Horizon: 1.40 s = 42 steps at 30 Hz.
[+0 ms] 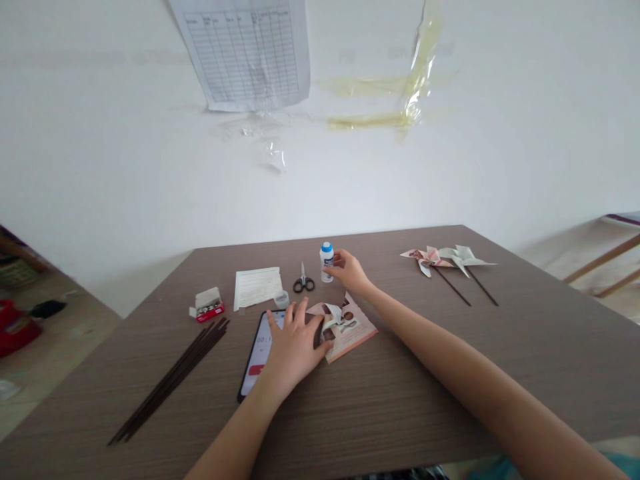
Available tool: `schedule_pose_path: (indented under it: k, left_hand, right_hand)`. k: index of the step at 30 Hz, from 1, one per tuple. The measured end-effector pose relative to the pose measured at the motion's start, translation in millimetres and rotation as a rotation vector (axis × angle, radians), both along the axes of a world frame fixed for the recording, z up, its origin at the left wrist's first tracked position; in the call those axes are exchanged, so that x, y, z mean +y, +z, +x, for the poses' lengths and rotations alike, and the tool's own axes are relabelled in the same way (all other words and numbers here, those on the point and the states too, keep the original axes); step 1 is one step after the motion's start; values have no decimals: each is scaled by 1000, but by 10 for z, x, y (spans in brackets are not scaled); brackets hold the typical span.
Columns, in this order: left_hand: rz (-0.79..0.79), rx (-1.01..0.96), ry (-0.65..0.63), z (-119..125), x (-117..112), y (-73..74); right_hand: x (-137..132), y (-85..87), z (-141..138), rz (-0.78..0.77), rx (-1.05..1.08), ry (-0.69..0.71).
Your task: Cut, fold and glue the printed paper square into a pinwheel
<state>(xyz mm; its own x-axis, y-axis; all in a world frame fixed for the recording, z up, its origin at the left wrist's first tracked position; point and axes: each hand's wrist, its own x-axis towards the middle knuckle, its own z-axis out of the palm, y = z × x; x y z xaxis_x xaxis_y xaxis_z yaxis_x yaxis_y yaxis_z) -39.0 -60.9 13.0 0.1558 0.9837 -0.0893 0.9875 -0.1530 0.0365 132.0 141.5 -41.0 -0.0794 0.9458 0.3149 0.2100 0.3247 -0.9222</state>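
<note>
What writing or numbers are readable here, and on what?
"00:1", it seems, on the phone screen; the rest is hidden by the left hand.
Glue bottle label: too small to read.
Gridded sheet on the wall: too blurred.
Printed page: unreadable.

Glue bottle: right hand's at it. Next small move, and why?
Probably close the right hand around the glue bottle and lift it: its fingers sit at the bottle's side, not yet wrapped, while the left hand pins the folded paper on the table.
</note>
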Motion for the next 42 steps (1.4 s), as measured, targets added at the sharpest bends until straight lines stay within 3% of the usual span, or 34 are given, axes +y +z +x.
schedule_pose_path:
  k: [9,17,28,34,42]
  left_hand:
    - [35,11,8,69,-32,-36]
    - [129,-25,10,194,-104,-89]
    - [119,4,33,285,-138,-86]
    - [170,1,29,280,-130,-146]
    - [150,-3,37,276,-112,-150]
  right_hand:
    - [-519,68,594,11,14,86]
    - [-956,-9,1141,20,-83,80]
    - [-989,-148,1199,70,-113,45]
    - [-1037,-213,1234,113,-46,-41]
    - [-1111,-72,1321,350,-237,44]
